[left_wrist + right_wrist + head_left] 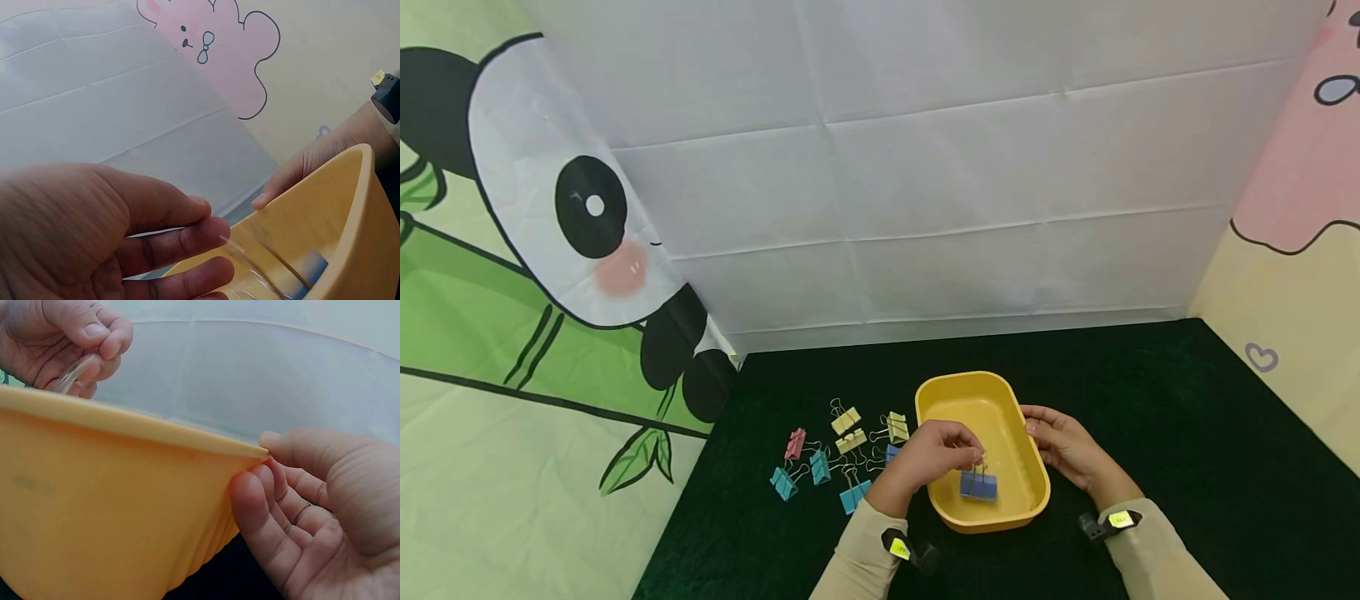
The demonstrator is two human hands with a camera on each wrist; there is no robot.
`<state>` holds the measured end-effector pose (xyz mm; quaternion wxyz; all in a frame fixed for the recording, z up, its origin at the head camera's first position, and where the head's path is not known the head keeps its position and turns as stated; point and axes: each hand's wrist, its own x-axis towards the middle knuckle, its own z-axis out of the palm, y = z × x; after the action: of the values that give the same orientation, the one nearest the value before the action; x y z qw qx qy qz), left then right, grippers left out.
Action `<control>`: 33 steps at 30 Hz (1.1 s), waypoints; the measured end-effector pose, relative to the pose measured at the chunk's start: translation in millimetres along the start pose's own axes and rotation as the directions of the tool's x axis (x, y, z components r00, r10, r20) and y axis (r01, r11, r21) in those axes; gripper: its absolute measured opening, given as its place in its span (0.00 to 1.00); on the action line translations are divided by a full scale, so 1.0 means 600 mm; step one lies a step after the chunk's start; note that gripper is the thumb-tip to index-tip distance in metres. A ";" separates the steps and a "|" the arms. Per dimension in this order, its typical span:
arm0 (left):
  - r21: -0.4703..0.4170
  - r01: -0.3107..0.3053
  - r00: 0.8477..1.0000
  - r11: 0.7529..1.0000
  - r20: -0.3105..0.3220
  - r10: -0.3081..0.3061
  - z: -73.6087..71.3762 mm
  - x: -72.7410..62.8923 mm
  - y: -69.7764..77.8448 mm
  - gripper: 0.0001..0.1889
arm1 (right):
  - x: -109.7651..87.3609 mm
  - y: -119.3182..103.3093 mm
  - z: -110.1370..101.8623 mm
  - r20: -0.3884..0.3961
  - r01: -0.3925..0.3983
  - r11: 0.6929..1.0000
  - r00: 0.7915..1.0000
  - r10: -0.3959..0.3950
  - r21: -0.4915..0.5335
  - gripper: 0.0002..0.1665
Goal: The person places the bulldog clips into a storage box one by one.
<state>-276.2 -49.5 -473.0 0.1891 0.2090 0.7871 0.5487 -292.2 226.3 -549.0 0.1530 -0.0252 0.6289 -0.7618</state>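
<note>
A blue binder clip (978, 486) hangs over the inside of the yellow plastic tray (951, 514), its wire handles pointing up. My left hand (934, 457) is above the tray, with its fingertips at those handles and the thumb close against the index finger. In the left wrist view the wires look blurred beside the fingertips, and the tray wall partly hides the blue body. My right hand (1070, 446) pinches the tray's right rim, thumb on top and fingers curled beneath, as the right wrist view shows.
Left of the tray lie several binder clips: yellow ones (846, 421), a red one (794, 444) and light blue ones (854, 497). Another blue clip (892, 453) is partly hidden by my left hand. A dark green cloth (1120, 367) covers the table, with a white sheet (925, 183) behind it.
</note>
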 end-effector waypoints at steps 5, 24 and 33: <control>0.049 -0.001 0.999 0.999 -0.047 0.003 0.000 0.000 -0.001 0.05 | 0.002 0.000 -0.001 0.001 -0.007 1.000 1.000 0.007 -0.002 0.33; 0.003 -0.010 0.942 1.000 -0.337 0.010 -0.092 -0.018 -0.013 0.07 | 0.011 -0.001 -0.008 0.029 0.004 1.000 1.000 -0.004 0.012 0.33; 0.002 0.022 0.827 1.000 -0.562 -0.017 -0.159 -0.044 -0.035 0.07 | 0.012 -0.004 -0.014 0.033 0.011 1.000 0.999 -0.010 -0.011 0.34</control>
<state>-307.0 -145.0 -460.1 -0.0461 0.0311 0.8121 0.5809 -301.2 232.8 -549.8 0.1593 -0.0419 0.6303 -0.7586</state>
